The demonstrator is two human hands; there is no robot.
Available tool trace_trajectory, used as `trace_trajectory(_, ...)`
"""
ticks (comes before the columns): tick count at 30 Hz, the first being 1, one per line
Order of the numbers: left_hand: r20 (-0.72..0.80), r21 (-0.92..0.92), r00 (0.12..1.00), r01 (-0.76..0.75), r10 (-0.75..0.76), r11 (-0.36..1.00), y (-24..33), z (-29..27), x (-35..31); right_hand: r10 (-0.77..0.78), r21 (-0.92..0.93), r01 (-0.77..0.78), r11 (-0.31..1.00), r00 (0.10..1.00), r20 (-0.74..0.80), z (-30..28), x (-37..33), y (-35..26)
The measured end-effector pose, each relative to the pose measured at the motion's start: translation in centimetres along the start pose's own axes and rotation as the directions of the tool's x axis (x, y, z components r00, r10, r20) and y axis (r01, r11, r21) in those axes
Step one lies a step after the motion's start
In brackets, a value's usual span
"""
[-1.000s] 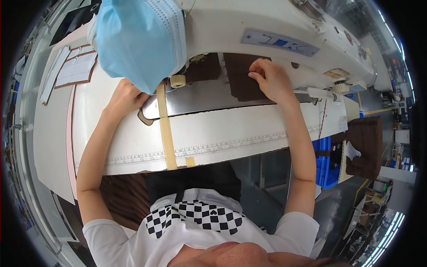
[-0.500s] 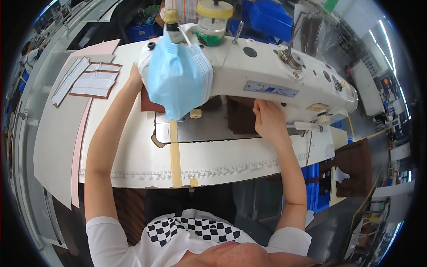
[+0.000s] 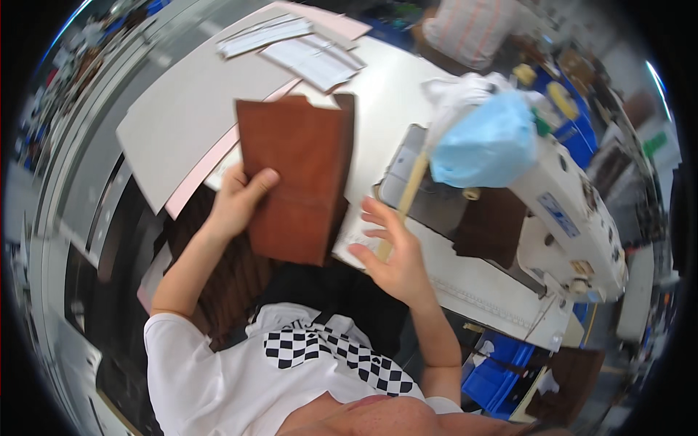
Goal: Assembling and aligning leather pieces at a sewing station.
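Note:
My left hand (image 3: 243,200) grips the left edge of a reddish-brown leather piece (image 3: 294,178), thumb on its face. The piece is held up above the near left part of the white table (image 3: 392,76), and a darker layer shows along its right side. Just right of it, my right hand (image 3: 398,258) hangs open with fingers apart, touching nothing that I can see. A dark brown piece (image 3: 491,225) lies on the metal bed of the sewing machine (image 3: 563,192), partly under its arm.
A light blue face mask (image 3: 483,142) covers the machine's head. Grey cardboard (image 3: 182,123) with white, brown-edged pieces (image 3: 313,59) on it lies at the left. Blue bins (image 3: 498,370) stand at lower right. Across the table is another person's striped clothing (image 3: 472,30).
My view has turned left. My left hand has come back from behind the machine head and now holds up the leather piece. My right hand has left the dark piece and opened.

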State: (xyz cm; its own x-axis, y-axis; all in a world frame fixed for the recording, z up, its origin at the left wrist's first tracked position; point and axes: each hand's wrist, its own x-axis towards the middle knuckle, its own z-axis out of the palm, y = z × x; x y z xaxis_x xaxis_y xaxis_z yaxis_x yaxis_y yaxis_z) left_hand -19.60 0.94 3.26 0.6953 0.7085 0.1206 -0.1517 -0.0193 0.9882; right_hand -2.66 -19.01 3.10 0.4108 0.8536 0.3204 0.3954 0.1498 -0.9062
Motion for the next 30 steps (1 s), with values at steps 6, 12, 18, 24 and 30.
trace_trajectory(6, 0.114, -0.278, 0.936, 0.353, -0.334, 0.893, -5.5, -6.0, -10.7, -0.492, -0.137, 0.566, 0.813, 0.793, 0.360, 9.2, 0.0, -0.2)
trace_trajectory(12, 0.122, -0.288, 0.672, 0.728, -0.730, 0.622, -11.9, -13.0, -18.2, -0.516, -0.075, 0.799, 0.597, 0.454, 0.727, 19.0, -5.1, 4.8)
trace_trajectory(18, -0.549, -0.430, 0.699, 0.233, -0.458, 0.872, -14.9, -28.9, -29.8, -0.437, -0.216, 0.682, 0.698, 0.646, 0.626, 12.7, -3.8, 2.8)
trace_trajectory(24, -0.752, -0.347, 0.348, 0.515, -0.560, 0.784, -21.3, -33.4, -39.6, -0.404, -0.621, 0.479, 0.621, 0.874, 0.271, 0.2, -3.3, 1.2)
trace_trajectory(30, -0.926, 0.020, 0.202, 0.870, -0.318, 0.493, -26.2, -36.1, -41.9, -0.232, -0.860, 0.008, 0.511, 0.964, -0.129, -9.1, -3.5, 2.2)
